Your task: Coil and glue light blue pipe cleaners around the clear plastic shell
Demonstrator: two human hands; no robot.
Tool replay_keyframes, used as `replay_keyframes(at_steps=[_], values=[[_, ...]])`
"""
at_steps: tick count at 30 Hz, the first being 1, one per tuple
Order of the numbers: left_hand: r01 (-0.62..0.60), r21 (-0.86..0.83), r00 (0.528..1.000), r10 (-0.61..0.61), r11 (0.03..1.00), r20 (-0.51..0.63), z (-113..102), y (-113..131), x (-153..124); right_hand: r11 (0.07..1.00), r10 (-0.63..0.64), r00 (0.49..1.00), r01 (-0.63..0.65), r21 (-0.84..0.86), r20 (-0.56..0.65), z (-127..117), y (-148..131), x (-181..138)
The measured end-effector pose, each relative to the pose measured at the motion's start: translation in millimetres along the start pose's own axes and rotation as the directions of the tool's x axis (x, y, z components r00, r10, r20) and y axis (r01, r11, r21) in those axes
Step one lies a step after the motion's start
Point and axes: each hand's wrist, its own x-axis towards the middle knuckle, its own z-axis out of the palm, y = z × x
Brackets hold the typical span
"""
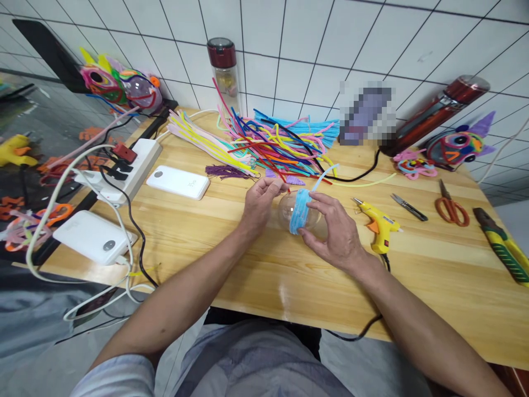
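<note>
The grip of the right hand (pixel 333 227) held, over the table (pixel 248 278), a clear ball (pixel 285 212) wrapped in a blue band (pixel 299 212); the left hand (pixel 261 199) pinched a small red piece (pixel 288 190) beside it. A slackened right thumb could have let the smooth ball roll free.

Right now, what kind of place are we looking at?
Probably a craft corner, maybe in a home or workshop: there's a heap of colourful fuzzy stems, a yellow glue gun, and a clear ball with a blue band held over the wooden table.
</note>
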Motion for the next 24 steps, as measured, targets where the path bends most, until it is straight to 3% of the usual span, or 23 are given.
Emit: replay_keyframes(at_steps=[7,14,24], values=[[-0.025,0.057,0.999,0.027,0.998,-0.032,-0.3,1.7,-0.5,1.000,0.008,1.000,-0.008,0.003,0.001,0.9,0.5,-0.7],[-0.069,0.080,0.986,0.080,0.994,-0.149,-0.6,-0.2,1.7,1.000,-0.012,1.000,0.012,0.003,-0.011,0.3,-0.8,1.1],[-0.055,0.121,0.996,0.063,0.991,-0.062,-2.2,1.8,2.4,1.000,-0.011,1.000,0.011,-0.002,-0.007,0.9,-0.4,0.8]])
